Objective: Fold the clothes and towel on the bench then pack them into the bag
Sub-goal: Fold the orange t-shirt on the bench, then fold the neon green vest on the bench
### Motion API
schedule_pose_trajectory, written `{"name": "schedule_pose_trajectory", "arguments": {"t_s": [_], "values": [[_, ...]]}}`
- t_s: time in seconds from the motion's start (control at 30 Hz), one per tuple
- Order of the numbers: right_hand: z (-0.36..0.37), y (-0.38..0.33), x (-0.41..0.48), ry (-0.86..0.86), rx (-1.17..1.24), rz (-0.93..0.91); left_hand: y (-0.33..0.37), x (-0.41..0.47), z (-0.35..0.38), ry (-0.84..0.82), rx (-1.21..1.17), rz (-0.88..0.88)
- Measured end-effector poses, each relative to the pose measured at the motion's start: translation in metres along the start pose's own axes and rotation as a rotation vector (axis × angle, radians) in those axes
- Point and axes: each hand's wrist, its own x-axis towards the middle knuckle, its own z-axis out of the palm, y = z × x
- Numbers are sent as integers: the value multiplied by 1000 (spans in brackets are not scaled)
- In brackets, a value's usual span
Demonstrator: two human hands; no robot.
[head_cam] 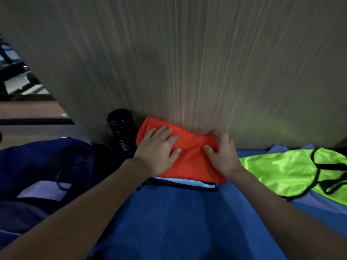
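Observation:
A folded orange garment (191, 158) lies against the wall on top of a folded light blue piece (187, 182) with dark trim. My left hand (158, 149) presses flat on the orange garment's left half, fingers spread. My right hand (222, 152) rests on its right end, thumb on top and fingers over the far edge. A blue towel (178, 218) covers the bench below. A neon green bib (293, 171) with black trim lies spread out at the right. The dark blue bag (37, 166) sits at the left.
A black bottle (122, 132) stands upright between the bag and the orange garment, close to my left hand. A grey-brown wall (187, 62) rises right behind the bench. Floor and dark equipment (15, 72) show at the far left.

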Motion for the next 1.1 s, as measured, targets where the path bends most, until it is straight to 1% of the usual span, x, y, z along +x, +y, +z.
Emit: {"name": "schedule_pose_trajectory", "arguments": {"t_s": [0.07,0.1,0.17,0.23,0.3,0.5,0.57,0.63,0.67,0.73,0.8,0.87,0.9,0.97,1.0,1.07,1.1], "values": [[1,-1,-7,72,-214,-118,-3,-2,11,11,39,-10],[2,-3,-10,51,-278,-204,-4,-2,14,15,44,-11],[10,-5,-16,-109,-362,-306,-7,-2,18,-8,50,-16],[22,1,-21,-272,-451,-287,-9,-3,23,-39,48,-30],[29,8,-23,-345,-488,-239,-11,-5,28,-72,34,-36],[22,16,-28,-390,-548,-214,-10,-1,27,-119,64,-60],[8,22,-37,-357,-574,-256,3,5,16,-54,128,-62],[-11,36,-49,-261,-572,-264,27,13,9,78,144,-4],[-22,46,-54,-186,-565,-256,42,16,9,134,115,49],[-48,72,-66,-46,-629,-225,76,23,13,171,1,168],[-73,102,-77,6,-736,-144,109,27,21,126,-108,267],[-96,128,-89,7,-774,-26,144,34,36,14,-209,341],[-104,139,-97,20,-782,2,160,36,45,-49,-247,360],[-114,151,-108,36,-803,-24,191,36,64,-184,-304,365],[-115,155,-112,32,-809,-68,204,34,72,-244,-311,365],[-116,155,-120,52,-821,-132,222,29,84,-312,-244,365],[-118,154,-124,70,-840,-145,227,27,87,-310,-176,366]]}}
